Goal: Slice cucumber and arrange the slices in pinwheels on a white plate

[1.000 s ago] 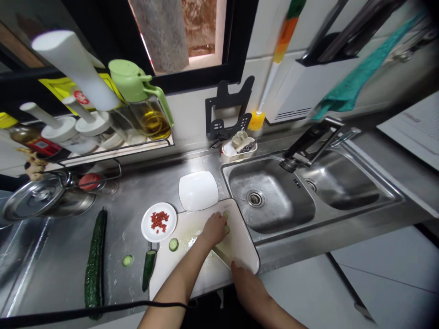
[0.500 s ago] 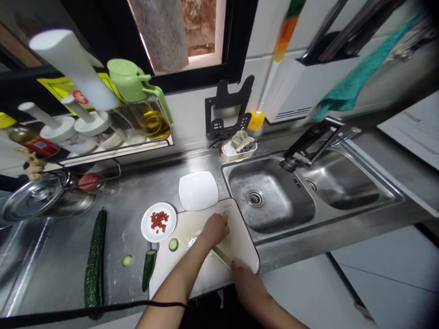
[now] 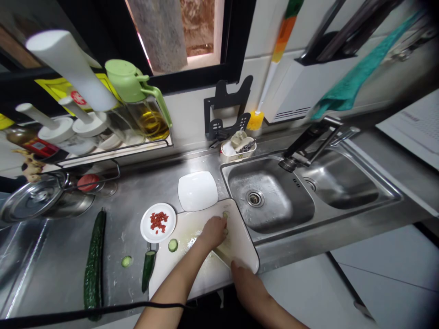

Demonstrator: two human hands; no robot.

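Note:
My left hand [image 3: 214, 230] is closed over the cutting board [image 3: 206, 278], its fingertips curled onto a small piece of cucumber [image 3: 226, 231] that they mostly cover. A thin cucumber slice [image 3: 225, 214] lies just beyond them. My right hand [image 3: 246, 279] is closed at the board's near right edge, round the hidden handle of a knife [image 3: 222, 252]. The broad blade points up and left, close below my left hand. Left of my left forearm, a cucumber end piece [image 3: 173, 245] rests on the board, and a short cut cucumber [image 3: 148, 270] lies against its left edge.
A white plate of chopped red pieces [image 3: 149, 233] and a white square dish [image 3: 198, 189] stand behind the board. Further left lie a whole cucumber [image 3: 94, 265] and a slice [image 3: 126, 261]. The double sink [image 3: 270, 196] is at right. A black cable [image 3: 103, 310] crosses the foreground.
The view has shifted very slightly. Beside my left fingertips the cucumber piece shows less than before; both hands stay in almost the same place.

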